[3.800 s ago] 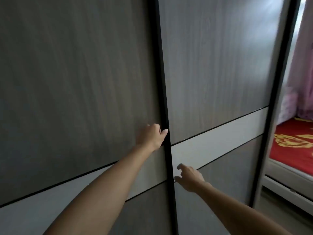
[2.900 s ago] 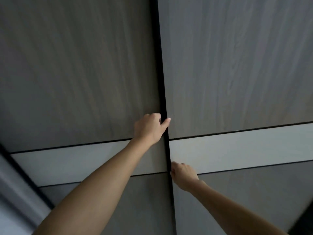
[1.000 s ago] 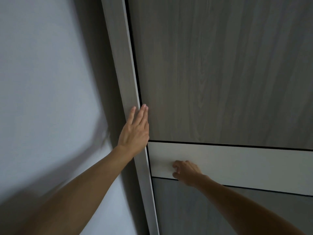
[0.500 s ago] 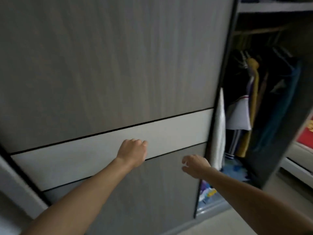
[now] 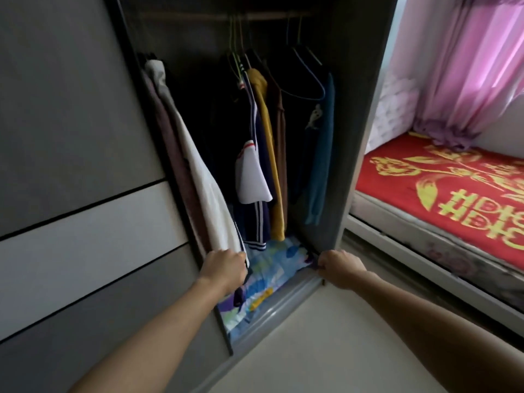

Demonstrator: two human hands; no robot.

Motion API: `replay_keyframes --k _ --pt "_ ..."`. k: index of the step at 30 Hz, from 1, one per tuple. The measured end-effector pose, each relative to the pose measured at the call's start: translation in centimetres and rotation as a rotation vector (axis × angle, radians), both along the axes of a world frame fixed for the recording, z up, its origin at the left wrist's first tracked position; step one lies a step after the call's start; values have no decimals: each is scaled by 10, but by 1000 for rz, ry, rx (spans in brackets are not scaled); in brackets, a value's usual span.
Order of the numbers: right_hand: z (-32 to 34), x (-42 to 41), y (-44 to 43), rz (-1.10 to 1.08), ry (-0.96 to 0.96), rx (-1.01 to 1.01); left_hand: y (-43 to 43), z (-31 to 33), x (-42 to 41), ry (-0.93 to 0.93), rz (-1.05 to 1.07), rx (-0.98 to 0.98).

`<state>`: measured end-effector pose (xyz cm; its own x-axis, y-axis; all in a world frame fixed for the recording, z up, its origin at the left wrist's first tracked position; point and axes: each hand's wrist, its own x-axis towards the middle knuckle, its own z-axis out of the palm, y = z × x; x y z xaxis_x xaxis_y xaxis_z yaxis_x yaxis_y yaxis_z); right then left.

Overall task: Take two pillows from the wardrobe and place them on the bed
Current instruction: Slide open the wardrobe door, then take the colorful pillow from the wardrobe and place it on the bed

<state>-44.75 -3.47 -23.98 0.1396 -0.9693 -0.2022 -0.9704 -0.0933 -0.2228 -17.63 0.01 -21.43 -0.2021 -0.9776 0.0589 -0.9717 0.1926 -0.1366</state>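
The wardrobe (image 5: 348, 137) stands open on its right half. A pillow (image 5: 269, 276) with a blue patterned cover lies on the wardrobe floor under the hanging clothes. My left hand (image 5: 224, 268) is curled on the pillow's left end, just below the hem of a white garment (image 5: 204, 177). On the pillow's right corner, by the wardrobe's side panel, my right hand (image 5: 340, 268) is closed. Only one pillow shows clearly. To the right of the wardrobe is the bed (image 5: 453, 194), with a red cover and gold pattern.
The grey sliding door (image 5: 71, 165) with a white band covers the left half. Dark, yellow and teal clothes (image 5: 269, 154) hang from a rail above the pillow. Pink curtains (image 5: 465, 66) hang behind the bed. Pale floor (image 5: 326, 350) lies in front of the door track.
The door has slid to the left and the wardrobe's right half is open. Both hands have left the door and dropped to the pillow on the wardrobe floor.
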Motion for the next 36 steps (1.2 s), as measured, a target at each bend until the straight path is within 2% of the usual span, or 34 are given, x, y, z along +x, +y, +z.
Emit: replay_keyframes --k 8,19,25,31,36 --pt "-66 -40 -111 29 23 71 -114 -104 -51 29 -8 179" --pt "-189 -74 -254 138 74 266 -219 -238 -119 197 163 485" --pt "-281 -75 -331 311 111 291 -262 -317 -131 286 404 486" --pt "-417 -57 -398 409 70 233 -293 -461 -135 330 579 494" --pt "-540 -33 -451 495 61 180 -326 -589 -104 367 701 333"
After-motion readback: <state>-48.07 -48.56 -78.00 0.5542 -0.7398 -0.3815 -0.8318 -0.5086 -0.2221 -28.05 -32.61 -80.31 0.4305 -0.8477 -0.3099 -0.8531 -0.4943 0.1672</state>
